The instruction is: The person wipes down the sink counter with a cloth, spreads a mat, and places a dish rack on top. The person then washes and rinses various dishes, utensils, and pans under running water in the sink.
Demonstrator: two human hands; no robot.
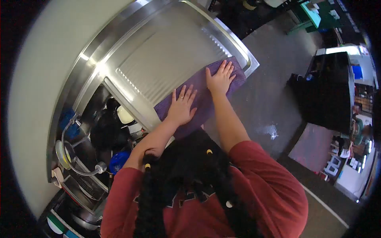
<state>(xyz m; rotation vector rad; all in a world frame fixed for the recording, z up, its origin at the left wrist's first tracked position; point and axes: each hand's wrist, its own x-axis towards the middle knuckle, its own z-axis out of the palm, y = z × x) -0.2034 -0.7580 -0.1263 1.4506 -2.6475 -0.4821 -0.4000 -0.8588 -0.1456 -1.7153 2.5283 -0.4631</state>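
Purple cloth (203, 94), long axis slanting up rightward along drainboard (170, 51); left hand (182, 107), right hand (220, 83) flat, fingers spread

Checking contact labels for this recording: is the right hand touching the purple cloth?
Touching. The head view shows the right hand spread palm-down on the purple cloth, with no visible gap.
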